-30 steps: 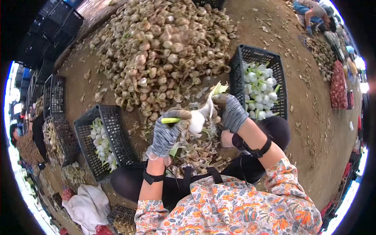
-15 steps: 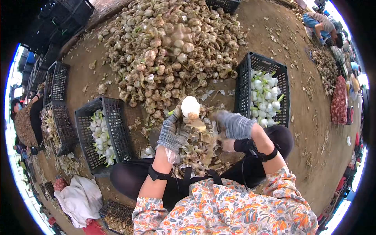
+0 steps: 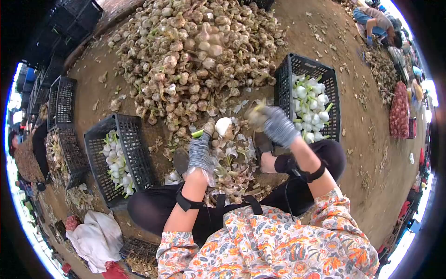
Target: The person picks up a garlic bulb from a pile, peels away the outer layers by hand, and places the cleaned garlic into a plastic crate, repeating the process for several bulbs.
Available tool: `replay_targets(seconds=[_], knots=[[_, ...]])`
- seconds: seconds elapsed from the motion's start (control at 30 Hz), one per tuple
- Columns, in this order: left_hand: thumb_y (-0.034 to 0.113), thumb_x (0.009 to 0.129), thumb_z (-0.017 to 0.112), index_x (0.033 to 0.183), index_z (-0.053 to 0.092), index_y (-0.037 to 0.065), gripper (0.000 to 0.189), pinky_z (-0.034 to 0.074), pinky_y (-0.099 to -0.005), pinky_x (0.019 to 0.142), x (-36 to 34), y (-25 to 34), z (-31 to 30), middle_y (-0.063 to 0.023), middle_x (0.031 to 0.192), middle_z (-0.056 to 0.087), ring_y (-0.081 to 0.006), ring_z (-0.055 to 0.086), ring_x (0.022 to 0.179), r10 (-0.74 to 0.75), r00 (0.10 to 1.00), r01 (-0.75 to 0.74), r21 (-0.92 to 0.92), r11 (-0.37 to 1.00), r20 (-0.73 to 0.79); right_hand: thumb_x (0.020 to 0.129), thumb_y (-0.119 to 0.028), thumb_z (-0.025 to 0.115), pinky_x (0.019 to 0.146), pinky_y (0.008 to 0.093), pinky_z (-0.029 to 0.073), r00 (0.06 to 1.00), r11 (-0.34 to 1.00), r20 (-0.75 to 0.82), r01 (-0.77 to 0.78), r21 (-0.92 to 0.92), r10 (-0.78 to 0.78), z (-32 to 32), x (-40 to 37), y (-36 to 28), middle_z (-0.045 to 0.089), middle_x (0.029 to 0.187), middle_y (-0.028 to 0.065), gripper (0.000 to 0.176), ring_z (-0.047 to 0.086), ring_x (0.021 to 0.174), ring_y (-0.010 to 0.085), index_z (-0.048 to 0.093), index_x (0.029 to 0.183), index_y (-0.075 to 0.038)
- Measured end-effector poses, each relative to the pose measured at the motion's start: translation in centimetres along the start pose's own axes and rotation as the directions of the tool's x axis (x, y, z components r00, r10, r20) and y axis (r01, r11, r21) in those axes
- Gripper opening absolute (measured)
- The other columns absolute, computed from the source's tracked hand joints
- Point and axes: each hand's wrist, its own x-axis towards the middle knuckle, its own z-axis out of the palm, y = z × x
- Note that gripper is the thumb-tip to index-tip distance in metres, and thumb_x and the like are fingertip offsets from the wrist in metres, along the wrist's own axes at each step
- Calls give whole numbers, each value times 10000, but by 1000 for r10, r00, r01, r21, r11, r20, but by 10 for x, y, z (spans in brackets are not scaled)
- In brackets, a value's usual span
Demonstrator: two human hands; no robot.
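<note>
My left hand (image 3: 202, 149), in a grey knit glove, is closed around a garlic bulb (image 3: 224, 126). The bulb's white side faces away from my palm, and a cut green stem (image 3: 198, 133) pokes out at the left of my fingers. Up and to the right, my right hand (image 3: 278, 126) wears a matching glove and is apart from the bulb, near the crate of white garlic. Motion smears its fingertips, so I cannot tell what they hold. Loose skins and trimmings (image 3: 230, 172) lie on the ground between my legs.
A large heap of unpeeled garlic (image 3: 190, 65) rises ahead. Black crates with white garlic stand at my right (image 3: 335, 93) and left (image 3: 134, 153). A white sack (image 3: 95, 239) lies behind on the left. A bent-over person (image 3: 376, 25) and a red net bag (image 3: 399, 111) are at far right.
My right hand has moved up and away from the garlic bulb toward the right crate. My left hand keeps the bulb, now turned with its green stem pointing left. The view has shifted slightly.
</note>
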Motion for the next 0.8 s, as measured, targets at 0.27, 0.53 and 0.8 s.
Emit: replay_targets(seconds=[0.27,0.53,0.8], knots=[[35,771,604,872,528,42,127,416,-204,552,16,-12,-12,13,725,518,-72,474,618,554,819,-550,478,684,149,728,-22,573,685,299,481,970,922,-204,45,-384,-132,22,-6,31,621,811,139,290,607,743,238,565,1018,-32],[-38,760,565,866,516,31,136,401,-208,620,2,-11,-8,15,737,473,-72,421,655,542,768,-635,523,568,343,681,-231,690,652,337,474,965,976,-152,201,-83,-212,52,-16,-12,547,872,144,456,553,723,238,525,1054,-27],[194,798,640,780,527,67,171,369,-206,543,9,-18,-8,39,676,499,-48,423,609,596,734,-678,403,615,326,719,-71,567,673,387,476,997,761,-71,-75,-644,38,28,7,39,596,819,173,191,584,772,334,588,906,-37]])
